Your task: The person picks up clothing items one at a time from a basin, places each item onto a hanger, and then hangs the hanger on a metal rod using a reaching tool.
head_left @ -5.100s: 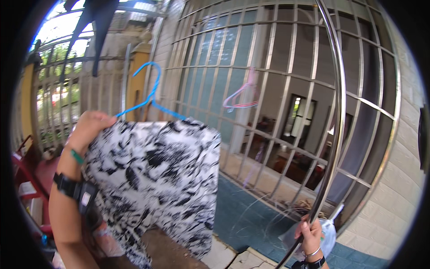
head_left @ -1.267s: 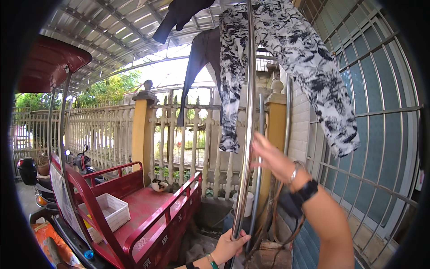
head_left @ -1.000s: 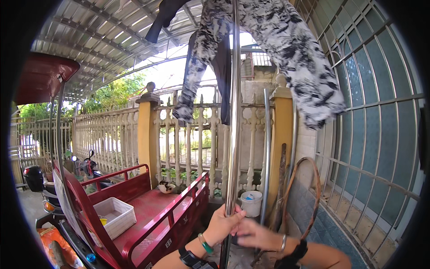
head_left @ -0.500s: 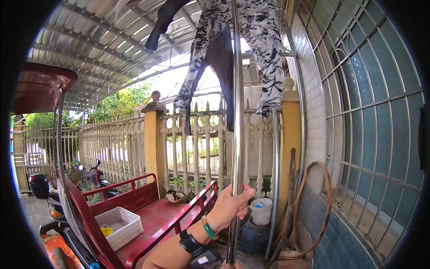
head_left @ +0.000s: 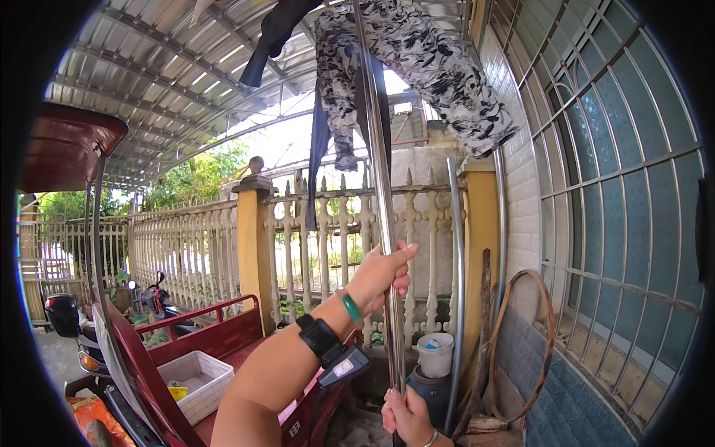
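A long shiny metal pole (head_left: 386, 194) rises steeply in front of me, tilted a little to the left at its top. My left hand (head_left: 382, 277) is wrapped around it at mid-height, the thumb lying out to the right. Lower down, my right hand (head_left: 408, 417) grips the same pole near its visible bottom end. Black-and-white patterned trousers (head_left: 439, 67) hang at the pole's upper part, one leg swung out to the right. Whether the pole carries them cannot be made out, since its top is cut off. Dark trousers (head_left: 320, 141) hang behind them.
At the left stands a red cargo tricycle (head_left: 216, 316) with a white plastic crate (head_left: 195, 380) in its bed. A barred window (head_left: 618, 186) lines the right. Ahead are a baluster fence (head_left: 424, 246), a white bucket (head_left: 436, 355), a leaning grey pipe (head_left: 457, 261) and a brown hoop (head_left: 547, 328).
My left hand has moved up with the pole, and my right hand has risen further into view. The pole's top has tipped left. The patterned trousers have shifted, one leg swinging right.
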`<state>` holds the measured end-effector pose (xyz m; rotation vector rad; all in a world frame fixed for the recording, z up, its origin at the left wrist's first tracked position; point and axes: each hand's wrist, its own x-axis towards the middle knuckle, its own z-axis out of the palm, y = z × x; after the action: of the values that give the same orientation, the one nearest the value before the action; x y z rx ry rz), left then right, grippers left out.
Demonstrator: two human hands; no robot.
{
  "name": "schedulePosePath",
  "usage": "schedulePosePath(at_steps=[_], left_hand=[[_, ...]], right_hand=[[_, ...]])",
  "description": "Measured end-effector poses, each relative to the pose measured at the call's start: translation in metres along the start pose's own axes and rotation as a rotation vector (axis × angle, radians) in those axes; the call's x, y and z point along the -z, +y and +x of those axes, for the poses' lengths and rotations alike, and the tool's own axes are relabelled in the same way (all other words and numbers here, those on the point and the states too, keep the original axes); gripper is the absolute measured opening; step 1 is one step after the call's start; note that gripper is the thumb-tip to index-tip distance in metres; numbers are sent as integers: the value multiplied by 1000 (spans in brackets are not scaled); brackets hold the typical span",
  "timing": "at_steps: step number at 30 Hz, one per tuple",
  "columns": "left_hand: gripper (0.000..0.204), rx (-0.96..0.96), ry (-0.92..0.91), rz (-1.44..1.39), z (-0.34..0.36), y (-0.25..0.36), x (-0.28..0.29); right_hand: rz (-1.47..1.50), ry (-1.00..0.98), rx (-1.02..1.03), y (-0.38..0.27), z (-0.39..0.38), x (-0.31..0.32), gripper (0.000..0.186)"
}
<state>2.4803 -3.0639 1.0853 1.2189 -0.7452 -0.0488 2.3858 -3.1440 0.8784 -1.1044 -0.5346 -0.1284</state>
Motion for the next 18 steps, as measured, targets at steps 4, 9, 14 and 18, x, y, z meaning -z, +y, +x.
schedulePosePath(at_steps=[4,9,14,18], left_hand=[[22,37,-18,-9,11,15,6],[20,29,31,51,22,27,13],[19,39,56,87,32,36,14],[22,33,54,35,42,39,30]], right_hand=[[18,14,-15,-14,14,-13,17],[30,-78,-105,-9,31,-7,19],[-5,-69,-77,-15,43,-7,24],[39,-39,-55,-19,50,-11,27]])
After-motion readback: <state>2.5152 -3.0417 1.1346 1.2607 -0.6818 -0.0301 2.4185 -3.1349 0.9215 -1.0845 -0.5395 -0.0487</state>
